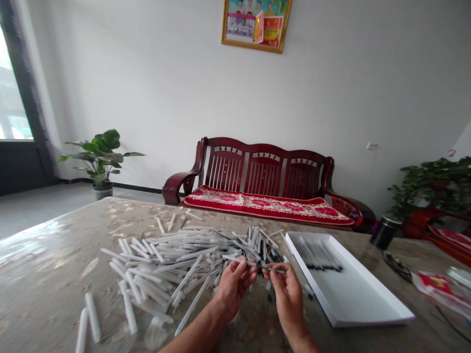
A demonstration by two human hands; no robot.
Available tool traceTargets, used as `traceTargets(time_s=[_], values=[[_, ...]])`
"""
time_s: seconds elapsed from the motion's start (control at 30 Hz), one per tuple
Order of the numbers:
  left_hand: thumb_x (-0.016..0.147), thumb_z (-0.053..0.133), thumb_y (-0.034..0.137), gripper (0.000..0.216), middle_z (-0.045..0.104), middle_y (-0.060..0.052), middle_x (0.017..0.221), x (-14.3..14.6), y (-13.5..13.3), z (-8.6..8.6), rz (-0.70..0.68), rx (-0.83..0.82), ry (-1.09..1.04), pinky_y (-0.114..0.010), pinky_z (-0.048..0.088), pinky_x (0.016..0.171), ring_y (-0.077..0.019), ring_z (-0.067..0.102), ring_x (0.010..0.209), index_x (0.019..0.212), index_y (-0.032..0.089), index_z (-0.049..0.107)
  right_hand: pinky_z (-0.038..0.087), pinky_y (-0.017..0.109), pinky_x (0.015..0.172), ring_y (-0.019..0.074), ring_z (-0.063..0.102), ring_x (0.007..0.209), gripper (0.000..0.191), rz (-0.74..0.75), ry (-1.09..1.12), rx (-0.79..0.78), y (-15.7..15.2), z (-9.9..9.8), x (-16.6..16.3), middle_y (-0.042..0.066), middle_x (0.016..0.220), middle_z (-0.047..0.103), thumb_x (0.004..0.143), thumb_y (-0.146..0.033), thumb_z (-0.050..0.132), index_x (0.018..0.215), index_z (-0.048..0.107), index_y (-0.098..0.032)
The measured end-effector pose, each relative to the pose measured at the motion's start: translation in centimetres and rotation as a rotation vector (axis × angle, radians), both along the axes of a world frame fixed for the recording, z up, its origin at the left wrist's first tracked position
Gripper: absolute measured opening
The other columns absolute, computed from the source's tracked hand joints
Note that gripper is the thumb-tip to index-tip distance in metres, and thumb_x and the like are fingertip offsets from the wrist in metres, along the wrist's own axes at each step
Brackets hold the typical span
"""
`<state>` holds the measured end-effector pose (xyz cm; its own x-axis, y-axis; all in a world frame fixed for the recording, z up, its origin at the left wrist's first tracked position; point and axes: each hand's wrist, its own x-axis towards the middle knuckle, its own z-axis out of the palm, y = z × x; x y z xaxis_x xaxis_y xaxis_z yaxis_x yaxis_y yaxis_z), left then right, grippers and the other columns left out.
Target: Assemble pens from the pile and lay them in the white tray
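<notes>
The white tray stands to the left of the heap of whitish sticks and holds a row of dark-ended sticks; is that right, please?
Not quite: the head view shows the white tray to the right of the heap of whitish sticks, not the left; it does hold a row of dark-ended sticks.

Fingers (240,268) partly hide the slender held stick (230,258).

A slim white tube (233,258) is held by the left hand (237,284), and a thin dark piece (275,270) is pinched by the right hand (287,291); whether they are joined cannot be told. White tubes (172,255) are heaped on the table (47,304). Dark-ended sticks (319,251) are lined up inside the white tray (364,291).
</notes>
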<state>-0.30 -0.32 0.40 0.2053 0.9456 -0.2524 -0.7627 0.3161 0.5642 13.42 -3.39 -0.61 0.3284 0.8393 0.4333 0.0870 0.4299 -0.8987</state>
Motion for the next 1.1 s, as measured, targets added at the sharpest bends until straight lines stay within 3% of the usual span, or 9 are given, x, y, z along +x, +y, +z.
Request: traceTargets(time_s=[0.17,0.33,0.47,0.57,0.67,0.77,0.83,0.97,1.1], values=[[0.082,0.071,0.010,0.011,0.075,-0.008,0.082,0.3,-0.4,-0.2,-0.006,0.000,-0.059,-0.023,0.062,0.064,-0.0156,0.074,0.068,0.083,0.013,0.060,0.052,0.027,0.066,0.0179,0.065,0.071,0.019,-0.002,-0.363,-0.076,0.0,0.7,1.1,0.003,0.084,0.071,0.078,-0.030,0.065,0.095,0.066,-0.021],[0.084,0.067,0.009,0.009,0.074,-0.006,0.081,-0.4,0.5,-0.1,0.070,-0.001,-0.090,-0.021,0.061,0.062,-0.0140,0.074,0.068,0.083,0.014,0.059,0.046,0.026,0.063,0.0181,0.065,0.070,0.014,0.023,-0.890,-0.184,-0.3,1.6,3.9,-0.001,0.076,0.071,0.071,-0.017,0.065,0.080,0.070,-0.026],[0.083,0.069,0.009,0.011,0.073,-0.004,0.078,-0.4,0.7,-0.2,0.083,0.004,-0.103,-0.019,0.060,0.062,-0.0131,0.073,0.068,0.081,0.014,0.059,0.044,0.025,0.065,0.0191,0.066,0.073,0.017,-0.040,-1.158,-0.129,-0.7,0.9,4.1,0.000,0.075,0.071,0.068,-0.011,0.064,0.072,0.069,-0.027],[0.082,0.070,0.009,0.011,0.073,-0.003,0.075,-0.2,0.6,-0.5,0.061,-0.004,-0.103,-0.019,0.060,0.063,-0.0128,0.073,0.067,0.081,0.014,0.060,0.044,0.024,0.064,0.0186,0.067,0.073,0.023,-0.051,-1.223,-0.084,-0.7,0.5,3.7,0.000,0.073,0.070,0.067,-0.005,0.062,0.070,0.069,-0.027],[0.081,0.070,0.007,0.012,0.074,-0.004,0.075,-0.1,0.4,-0.6,0.048,-0.002,-0.096,-0.020,0.060,0.064,-0.0132,0.073,0.068,0.081,0.014,0.060,0.047,0.025,0.069,0.0188,0.068,0.077,0.030,-0.008,-1.108,-0.072,-0.4,0.7,3.5,0.001,0.079,0.071,0.072,-0.003,0.057,0.080,0.072,-0.028],[0.080,0.071,0.005,0.013,0.074,-0.005,0.074,0.0,0.3,-0.6,0.054,-0.011,-0.074,-0.020,0.060,0.065,-0.0145,0.074,0.069,0.081,0.014,0.061,0.051,0.029,0.073,0.0204,0.068,0.082,0.026,0.018,-0.820,-0.029,0.1,0.9,3.3,0.004,0.086,0.071,0.080,-0.011,0.054,0.087,0.073,-0.027],[0.078,0.073,0.005,0.015,0.074,-0.005,0.073,0.2,0.2,-0.6,0.051,-0.026,-0.053,-0.021,0.060,0.065,-0.0155,0.074,0.069,0.080,0.014,0.061,0.053,0.030,0.069,0.0214,0.068,0.078,0.016,0.004,-0.573,-0.045,0.5,0.8,2.9,0.005,0.084,0.071,0.082,-0.022,0.057,0.085,0.073,-0.025],[0.075,0.075,0.004,0.016,0.074,-0.005,0.072,0.5,0.0,-0.5,0.039,-0.021,-0.016,-0.020,0.060,0.063,-0.0160,0.074,0.067,0.078,0.014,0.062,0.054,0.030,0.054,0.0211,0.067,0.063,0.027,-0.003,-0.088,-0.190,0.9,0.1,1.7,0.005,0.075,0.072,0.074,-0.044,0.070,0.085,0.071,-0.019],[0.074,0.075,0.003,0.015,0.074,-0.004,0.072,0.6,-0.1,-0.5,0.034,-0.011,-0.002,-0.020,0.060,0.063,-0.0154,0.074,0.068,0.076,0.014,0.064,0.055,0.030,0.057,0.0200,0.067,0.064,0.035,-0.009,0.123,-0.207,0.9,0.0,0.7,0.003,0.071,0.071,0.064,-0.046,0.078,0.083,0.070,-0.018]])
